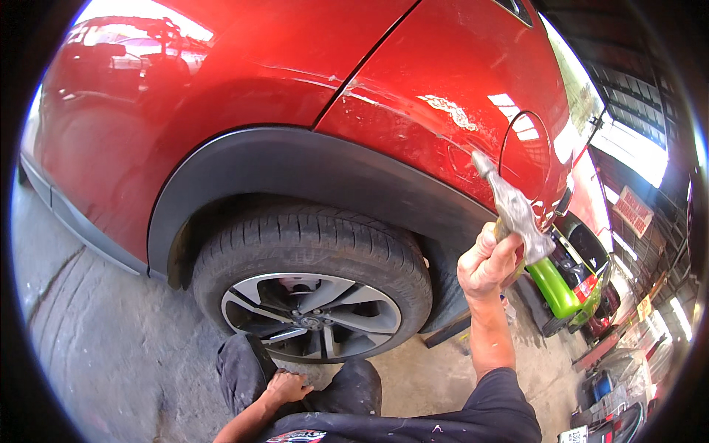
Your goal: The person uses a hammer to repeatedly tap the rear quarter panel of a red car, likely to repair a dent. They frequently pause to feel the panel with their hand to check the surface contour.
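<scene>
My right hand (486, 260) is closed round the handle of a worn metal hammer (513, 210), raised at the right of the wheel. The hammer's narrow end points up toward the red car panel (413, 88), just by the round fuel flap (526, 159); whether it touches the paint I cannot tell. Scratches and a whitish scuffed patch (449, 111) mark this panel. My left hand (288, 385) rests on my lap between my knees, its fingers curled in, with nothing seen in them. Ahead of my knees stands the car's rear wheel (310, 317), under a black arch trim (317, 159).
The red bumper (96, 170) curves away at the left, a seam dividing it from the scratched panel. Grey concrete floor (111, 347) lies below. Behind my right arm are a bright green car (557, 292), a hanging sign (633, 210) and assorted workshop clutter (617, 391).
</scene>
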Demonstrator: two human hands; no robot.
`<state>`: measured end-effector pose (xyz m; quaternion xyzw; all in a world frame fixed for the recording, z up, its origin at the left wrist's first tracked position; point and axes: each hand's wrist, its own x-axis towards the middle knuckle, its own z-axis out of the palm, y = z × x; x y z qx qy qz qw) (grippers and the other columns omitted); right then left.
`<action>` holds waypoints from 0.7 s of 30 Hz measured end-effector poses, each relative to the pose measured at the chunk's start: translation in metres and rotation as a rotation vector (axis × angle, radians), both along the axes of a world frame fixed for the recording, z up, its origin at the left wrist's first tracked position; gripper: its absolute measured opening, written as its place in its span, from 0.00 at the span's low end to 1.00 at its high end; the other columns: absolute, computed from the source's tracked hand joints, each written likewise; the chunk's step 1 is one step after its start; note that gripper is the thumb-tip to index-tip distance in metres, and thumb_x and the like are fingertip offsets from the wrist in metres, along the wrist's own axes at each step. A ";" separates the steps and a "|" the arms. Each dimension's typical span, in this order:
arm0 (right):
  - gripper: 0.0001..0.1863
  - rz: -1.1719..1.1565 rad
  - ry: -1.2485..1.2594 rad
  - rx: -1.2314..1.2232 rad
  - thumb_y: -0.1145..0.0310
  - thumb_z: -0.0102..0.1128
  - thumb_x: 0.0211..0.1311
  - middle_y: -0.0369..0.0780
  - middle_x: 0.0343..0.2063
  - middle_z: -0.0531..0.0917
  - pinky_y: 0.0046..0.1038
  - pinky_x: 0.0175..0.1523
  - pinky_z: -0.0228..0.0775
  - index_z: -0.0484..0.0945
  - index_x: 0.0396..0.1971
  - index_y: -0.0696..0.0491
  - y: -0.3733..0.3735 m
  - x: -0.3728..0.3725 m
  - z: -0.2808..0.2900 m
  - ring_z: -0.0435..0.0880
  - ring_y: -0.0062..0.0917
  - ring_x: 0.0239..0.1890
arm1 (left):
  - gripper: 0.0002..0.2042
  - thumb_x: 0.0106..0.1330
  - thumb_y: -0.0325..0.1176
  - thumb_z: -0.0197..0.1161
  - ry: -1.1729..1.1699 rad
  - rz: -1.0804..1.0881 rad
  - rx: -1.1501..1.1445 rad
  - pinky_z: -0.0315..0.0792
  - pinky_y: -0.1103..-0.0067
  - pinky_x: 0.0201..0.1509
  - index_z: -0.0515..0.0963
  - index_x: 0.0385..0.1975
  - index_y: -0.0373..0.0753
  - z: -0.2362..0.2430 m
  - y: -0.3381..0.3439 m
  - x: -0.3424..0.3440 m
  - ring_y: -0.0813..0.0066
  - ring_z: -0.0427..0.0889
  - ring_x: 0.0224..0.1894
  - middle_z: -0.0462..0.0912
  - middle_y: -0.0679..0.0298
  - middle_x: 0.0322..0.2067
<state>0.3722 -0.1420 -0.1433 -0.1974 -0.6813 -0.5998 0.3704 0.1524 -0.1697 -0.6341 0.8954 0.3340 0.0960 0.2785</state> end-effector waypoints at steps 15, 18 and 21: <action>0.34 0.012 0.110 -0.153 0.85 0.61 0.52 0.46 0.32 0.81 0.33 0.25 0.74 0.72 0.63 0.53 -0.003 0.000 -0.002 0.81 0.38 0.22 | 0.25 0.66 0.55 0.57 -0.007 -0.013 0.007 0.74 0.60 0.55 0.83 0.44 0.37 0.002 0.003 0.001 0.49 0.87 0.40 0.87 0.48 0.37; 0.32 -0.169 0.056 -0.218 0.84 0.59 0.59 0.47 0.30 0.82 0.33 0.29 0.75 0.68 0.66 0.56 -0.007 0.007 0.001 0.81 0.38 0.22 | 0.25 0.66 0.55 0.57 -0.031 -0.002 0.030 0.75 0.61 0.54 0.83 0.44 0.37 0.000 0.002 0.002 0.49 0.87 0.40 0.87 0.48 0.37; 0.33 -0.120 -0.017 -0.154 0.84 0.56 0.63 0.44 0.24 0.78 0.32 0.25 0.71 0.63 0.69 0.55 -0.019 0.009 0.016 0.76 0.34 0.18 | 0.24 0.66 0.55 0.57 -0.071 -0.001 0.044 0.75 0.60 0.54 0.83 0.43 0.37 0.001 -0.001 0.007 0.49 0.87 0.39 0.87 0.48 0.36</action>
